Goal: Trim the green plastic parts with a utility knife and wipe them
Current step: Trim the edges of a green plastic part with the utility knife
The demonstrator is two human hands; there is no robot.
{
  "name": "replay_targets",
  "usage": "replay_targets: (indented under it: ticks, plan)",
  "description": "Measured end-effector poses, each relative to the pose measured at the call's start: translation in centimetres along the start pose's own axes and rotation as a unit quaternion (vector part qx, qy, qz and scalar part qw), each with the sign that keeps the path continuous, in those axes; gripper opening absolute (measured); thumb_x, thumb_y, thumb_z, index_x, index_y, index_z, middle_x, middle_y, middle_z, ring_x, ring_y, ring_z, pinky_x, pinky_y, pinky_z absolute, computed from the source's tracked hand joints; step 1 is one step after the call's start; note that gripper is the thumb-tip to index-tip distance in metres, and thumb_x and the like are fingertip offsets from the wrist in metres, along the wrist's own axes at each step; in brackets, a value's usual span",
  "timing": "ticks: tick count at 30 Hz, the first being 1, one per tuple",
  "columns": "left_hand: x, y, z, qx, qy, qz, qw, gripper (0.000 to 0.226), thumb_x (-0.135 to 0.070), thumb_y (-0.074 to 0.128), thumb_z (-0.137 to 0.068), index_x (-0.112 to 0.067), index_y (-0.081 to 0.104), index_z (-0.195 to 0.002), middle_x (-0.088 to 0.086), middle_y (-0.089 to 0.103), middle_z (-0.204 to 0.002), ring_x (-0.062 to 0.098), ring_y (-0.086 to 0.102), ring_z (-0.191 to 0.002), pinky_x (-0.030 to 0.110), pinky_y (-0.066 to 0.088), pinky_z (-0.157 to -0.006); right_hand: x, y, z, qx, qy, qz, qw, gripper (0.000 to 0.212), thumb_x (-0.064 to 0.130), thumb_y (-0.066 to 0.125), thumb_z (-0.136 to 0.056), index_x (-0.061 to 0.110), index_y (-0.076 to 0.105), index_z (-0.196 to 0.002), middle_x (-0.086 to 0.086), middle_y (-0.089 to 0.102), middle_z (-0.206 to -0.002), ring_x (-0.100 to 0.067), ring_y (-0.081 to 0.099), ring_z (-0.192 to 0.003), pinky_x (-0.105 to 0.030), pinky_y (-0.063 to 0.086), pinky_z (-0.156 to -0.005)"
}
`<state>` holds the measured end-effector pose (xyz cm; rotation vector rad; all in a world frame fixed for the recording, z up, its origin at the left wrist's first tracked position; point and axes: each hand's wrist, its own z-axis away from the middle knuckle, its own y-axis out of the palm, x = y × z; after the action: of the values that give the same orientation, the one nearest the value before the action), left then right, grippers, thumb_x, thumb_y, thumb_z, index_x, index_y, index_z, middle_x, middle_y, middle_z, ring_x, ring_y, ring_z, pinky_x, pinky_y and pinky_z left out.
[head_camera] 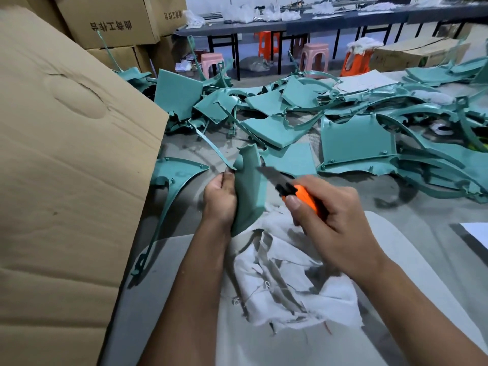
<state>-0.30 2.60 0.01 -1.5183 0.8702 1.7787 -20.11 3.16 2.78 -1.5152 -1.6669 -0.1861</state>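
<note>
Left hand: the left hand (220, 199) holds a curved green plastic part (248, 191) upright, with the fingers wrapped round its left edge. The fingertips go behind the part and are hidden.
Green part: it stands between the two hands, above a crumpled white cloth (287, 281). Its bottom tip is near the cloth, but I cannot tell if they touch.
Thin strip: a long thin green plastic strip (214, 150) runs up and left from the top of the held part, near the thumb.
Right hand: the right hand (332, 220) grips an orange and black utility knife (295, 192), fingers curled round the handle and thumb on top. Most of the handle is hidden in the fist.
Blade: the grey blade points up and left toward the green part. It is blurry, so I cannot tell if it touches the part.
Cloth: it lies on the person's lap, partly hidden by both arms.
Pile: many more green plastic pieces (343, 133) lie in a heap on the grey floor ahead.
Box: a big brown cardboard box (66, 167) stands on the left and is cut off by the edge.
Far back: pink and orange plastic stools (315, 59) stand by a long dark table (343, 19); things on it are too small to make out.
</note>
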Motion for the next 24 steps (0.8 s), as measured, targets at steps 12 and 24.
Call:
replay_targets:
  ticks: [12, 24]
  plan:
    - [0.0, -0.6, -0.4, 0.041, 0.002, -0.037, 0.998, 0.021, -0.020, 0.036, -0.104, -0.018, 0.051, -0.089, 0.001, 0.044, -0.075, 0.014, 0.038, -0.066, 0.033, 0.031, -0.071, 0.1, 1.2, -0.1, 0.032, 0.007, 0.000, 0.999, 0.022, 0.028, 0.058, -0.104, 0.014, 0.061, -0.087, 0.006, 0.049, -0.065, -0.016, 0.048, -0.056, -0.030, 0.038, -0.053]
    - [0.0, -0.5, -0.2, 0.064, -0.032, 0.005, 0.997, 0.031, -0.025, 0.031, -0.110, -0.016, 0.054, -0.092, 0.000, 0.047, -0.069, 0.011, 0.041, -0.053, 0.024, 0.035, -0.055, -0.1, 1.5, -0.1, -0.005, 0.018, 0.015, 1.000, 0.023, 0.029, 0.056, -0.105, 0.016, 0.058, -0.085, 0.004, 0.048, -0.063, -0.016, 0.047, -0.055, -0.026, 0.036, -0.053]
